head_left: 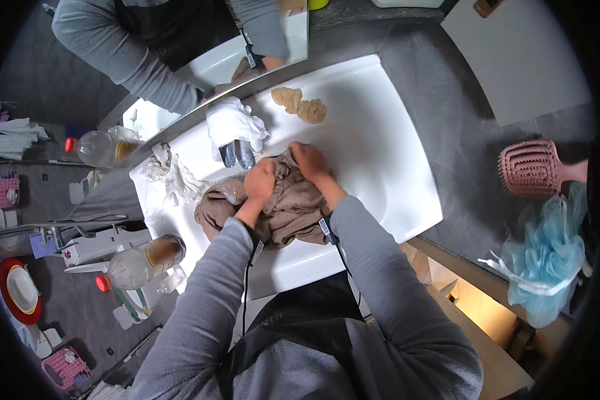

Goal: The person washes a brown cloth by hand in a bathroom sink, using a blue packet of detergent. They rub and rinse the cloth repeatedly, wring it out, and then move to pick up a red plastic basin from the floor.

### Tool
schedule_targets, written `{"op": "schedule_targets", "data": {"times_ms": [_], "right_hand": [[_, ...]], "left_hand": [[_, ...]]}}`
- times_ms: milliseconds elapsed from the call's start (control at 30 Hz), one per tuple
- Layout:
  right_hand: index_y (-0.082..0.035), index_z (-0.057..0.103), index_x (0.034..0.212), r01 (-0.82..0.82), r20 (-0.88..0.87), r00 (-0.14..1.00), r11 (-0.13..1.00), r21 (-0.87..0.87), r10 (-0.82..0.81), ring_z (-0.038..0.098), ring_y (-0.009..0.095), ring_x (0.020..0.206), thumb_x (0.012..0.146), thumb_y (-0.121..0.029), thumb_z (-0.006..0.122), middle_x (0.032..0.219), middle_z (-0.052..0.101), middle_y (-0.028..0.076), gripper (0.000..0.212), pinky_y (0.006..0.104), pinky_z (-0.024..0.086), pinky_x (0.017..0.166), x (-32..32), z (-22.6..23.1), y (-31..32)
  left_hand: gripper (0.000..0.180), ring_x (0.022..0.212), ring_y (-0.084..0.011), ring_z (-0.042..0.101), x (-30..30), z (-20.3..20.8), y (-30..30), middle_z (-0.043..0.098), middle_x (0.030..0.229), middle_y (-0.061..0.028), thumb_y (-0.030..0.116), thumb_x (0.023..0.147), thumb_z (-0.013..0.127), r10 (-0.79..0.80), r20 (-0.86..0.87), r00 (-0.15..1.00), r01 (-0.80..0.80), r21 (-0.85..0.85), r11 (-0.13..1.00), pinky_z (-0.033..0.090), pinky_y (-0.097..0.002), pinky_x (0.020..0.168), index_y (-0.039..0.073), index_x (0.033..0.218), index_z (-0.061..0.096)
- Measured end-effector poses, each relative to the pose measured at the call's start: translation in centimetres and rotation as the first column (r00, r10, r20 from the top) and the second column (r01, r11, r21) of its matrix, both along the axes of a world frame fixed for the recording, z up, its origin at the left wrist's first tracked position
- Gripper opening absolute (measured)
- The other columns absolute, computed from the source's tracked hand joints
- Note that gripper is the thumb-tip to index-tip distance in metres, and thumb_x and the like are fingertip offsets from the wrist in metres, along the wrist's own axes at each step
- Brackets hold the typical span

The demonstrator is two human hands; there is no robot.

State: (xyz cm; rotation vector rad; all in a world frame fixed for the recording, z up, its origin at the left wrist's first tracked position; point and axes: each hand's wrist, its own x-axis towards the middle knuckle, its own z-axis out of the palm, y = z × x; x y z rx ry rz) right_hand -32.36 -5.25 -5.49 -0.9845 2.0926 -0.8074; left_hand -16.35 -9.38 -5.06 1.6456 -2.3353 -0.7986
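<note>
A wet-looking brown cloth (297, 217), perhaps a garment, lies bunched in the white sink (380, 167). Its folds spread toward the near rim and off to the left. My left hand (260, 180) is closed in a fist on the cloth's upper part. Just to the right, my right hand (311, 163) has its fingers wrapped round the far edge of the same cloth. Both hands are close together, backs upward, so part of each grip is hidden. Beyond them, the dark metal faucet (237, 155) sticks out from under a white cloth (237, 123) draped over it.
Two crumpled tan pieces (300, 105) lie on the sink's far ledge. Thin white crumpled fabric (180, 183) rests on its left side, near a clear bottle with a red cap (137, 268). On the right counter are a pink hairbrush (530, 168) and a blue mesh bath puff (547, 253).
</note>
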Motion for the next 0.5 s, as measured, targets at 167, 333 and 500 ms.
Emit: {"op": "schedule_targets", "data": {"times_ms": [167,333,500], "right_hand": [[0.002,0.062,0.109,0.408,0.615,0.718,0.913,0.006,-0.326,0.059,0.022,0.089,0.090,-0.060,0.048,0.104,0.063,0.012,0.067,0.0381,0.047,0.083,-3.4,3.8,4.7],[0.003,0.060,0.104,0.410,0.811,0.574,0.896,-0.170,-0.109,0.058,0.020,0.086,0.090,-0.047,0.055,0.098,0.061,0.013,0.051,0.0340,0.049,0.079,-5.7,9.2,9.5],[-0.003,0.054,0.116,-0.250,-0.341,0.920,0.959,-0.133,0.192,0.056,0.033,0.104,0.086,-0.028,0.057,0.112,0.057,0.019,0.039,0.0375,0.043,0.090,-1.4,11.7,12.8]], "left_hand": [[0.040,0.095,-0.0327,0.061,4.5,4.9,2.1,0.066,0.101,-0.0174,0.034,0.098,0.039,0.283,-0.331,0.900,-0.194,0.276,0.941,0.046,-0.0386,0.081,0.001,0.101,0.062],[0.043,0.101,-0.0212,0.059,7.7,10.5,6.5,0.062,0.112,-0.0116,0.032,0.099,0.038,0.749,-0.458,0.479,-0.193,0.777,0.599,0.046,-0.0334,0.090,-0.002,0.116,0.058],[0.041,0.099,-0.0203,0.060,8.7,17.2,10.0,0.063,0.109,-0.0113,0.032,0.098,0.042,0.837,-0.478,0.268,-0.171,0.831,0.529,0.047,-0.0331,0.089,-0.003,0.114,0.058]]}}
